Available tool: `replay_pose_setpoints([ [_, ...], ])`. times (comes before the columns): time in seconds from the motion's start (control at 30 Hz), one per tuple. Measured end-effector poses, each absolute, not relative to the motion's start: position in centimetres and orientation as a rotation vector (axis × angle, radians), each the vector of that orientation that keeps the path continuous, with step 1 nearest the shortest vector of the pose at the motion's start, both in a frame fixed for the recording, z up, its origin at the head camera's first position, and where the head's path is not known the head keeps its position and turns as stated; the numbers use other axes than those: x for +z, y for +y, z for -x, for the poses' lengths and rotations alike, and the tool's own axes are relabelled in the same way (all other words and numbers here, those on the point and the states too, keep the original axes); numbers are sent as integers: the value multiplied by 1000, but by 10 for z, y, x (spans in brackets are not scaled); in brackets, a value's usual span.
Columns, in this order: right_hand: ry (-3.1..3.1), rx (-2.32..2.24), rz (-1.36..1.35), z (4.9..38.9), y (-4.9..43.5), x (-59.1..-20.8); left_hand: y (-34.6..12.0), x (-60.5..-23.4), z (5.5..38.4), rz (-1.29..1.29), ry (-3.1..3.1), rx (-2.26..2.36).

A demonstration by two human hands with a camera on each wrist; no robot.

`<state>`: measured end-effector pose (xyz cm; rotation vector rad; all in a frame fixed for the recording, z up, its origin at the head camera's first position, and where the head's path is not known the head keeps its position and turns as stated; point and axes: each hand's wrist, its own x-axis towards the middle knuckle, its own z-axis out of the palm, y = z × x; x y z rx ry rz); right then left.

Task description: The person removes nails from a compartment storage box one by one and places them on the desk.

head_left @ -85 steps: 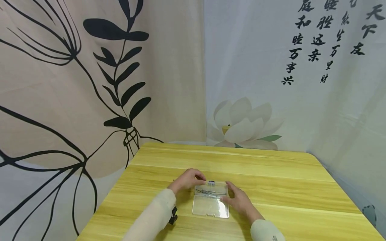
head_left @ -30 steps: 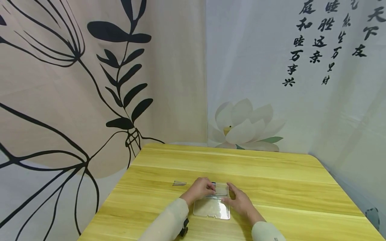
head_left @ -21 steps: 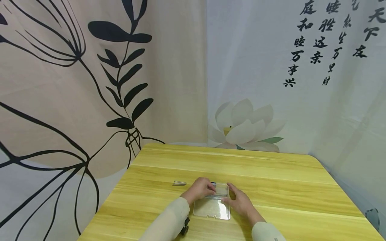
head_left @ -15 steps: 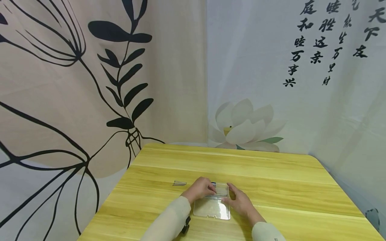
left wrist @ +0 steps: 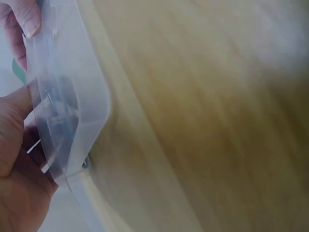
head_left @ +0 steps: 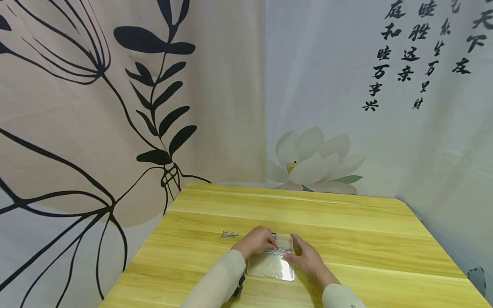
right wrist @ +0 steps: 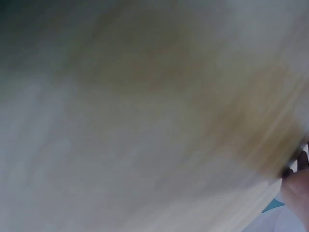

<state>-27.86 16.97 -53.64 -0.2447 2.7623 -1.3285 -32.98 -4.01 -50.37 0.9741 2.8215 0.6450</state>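
A clear plastic box [head_left: 269, 268] lies opened flat on the wooden table, its lid toward me. Thin metal nails [head_left: 272, 252] lie inside the back half, near the hinge. My left hand [head_left: 256, 241] reaches over the box's left side, its curled fingertips pinching at the nails; the hand partly hides them. At the right edge my right hand [head_left: 306, 256] holds the box between thumb and fingers. To the left, several similar loose nails [head_left: 230, 234] rest on the table. In the left wrist view the box wall [left wrist: 72, 72] shows close up, with fingers around it.
The yellow wood-grain table [head_left: 346, 235] extends around the box on all sides. Behind it hangs a printed cloth [head_left: 231, 107] with plants and writing. A dark strap piece [head_left: 239, 285] sits at the left wrist. The right wrist view is mostly blurred.
Since the earliest frame, the loose nails have come onto the table at left, and my left hand has moved right into the box. Lately the nails at its fingertips have shifted slightly. My right hand stays.
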Motion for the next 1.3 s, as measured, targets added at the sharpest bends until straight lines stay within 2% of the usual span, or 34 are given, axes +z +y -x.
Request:
replay_pose_setpoints([
  [0.33, 2755, -1329, 244, 279, 170, -536, -42, -506, 330, -1014, 2864, 562],
  [0.8, 2763, -1336, 251, 275, 169, -531, -53, -506, 336, -1032, 2793, 852],
  [1.3, 2763, -1351, 244, 275, 170, -531, -80, -494, 344, -815, 2674, 1185],
])
